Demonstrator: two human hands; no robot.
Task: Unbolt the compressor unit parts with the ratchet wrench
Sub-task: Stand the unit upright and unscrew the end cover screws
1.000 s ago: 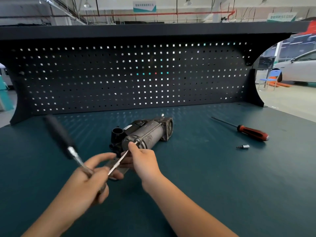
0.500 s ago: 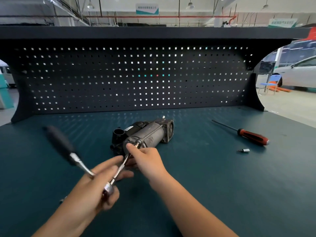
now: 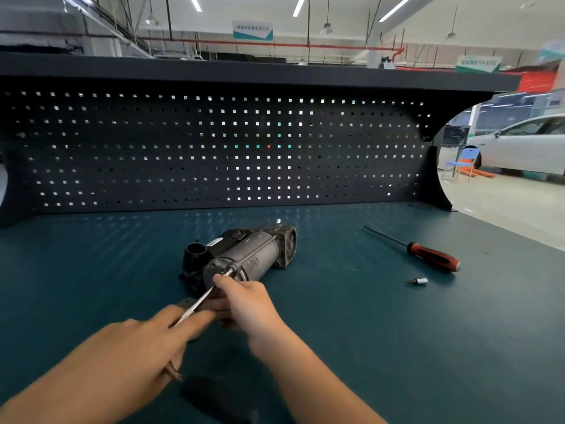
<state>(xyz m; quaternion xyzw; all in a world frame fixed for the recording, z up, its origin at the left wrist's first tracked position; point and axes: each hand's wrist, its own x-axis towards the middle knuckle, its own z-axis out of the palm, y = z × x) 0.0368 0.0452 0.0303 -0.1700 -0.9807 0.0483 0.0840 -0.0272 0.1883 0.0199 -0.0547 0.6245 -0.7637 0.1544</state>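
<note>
The grey compressor unit lies on its side in the middle of the green bench. A thin silver extension bar runs from its near end cap back toward me. My right hand pinches that bar just in front of the cap, fingertip by the bolt. My left hand holds the ratchet wrench at its head. The wrench's black handle is blurred and points down toward me, below the hand. The head itself is hidden under my fingers.
A red-handled screwdriver lies to the right of the compressor, with a small loose socket bit in front of it. A black pegboard walls off the back of the bench. Beyond the bench's right edge a white car is parked.
The ratchet handle has swung from the upper left, round and down to below my left hand. My right hand stays on the extension bar at the compressor's end cap.
</note>
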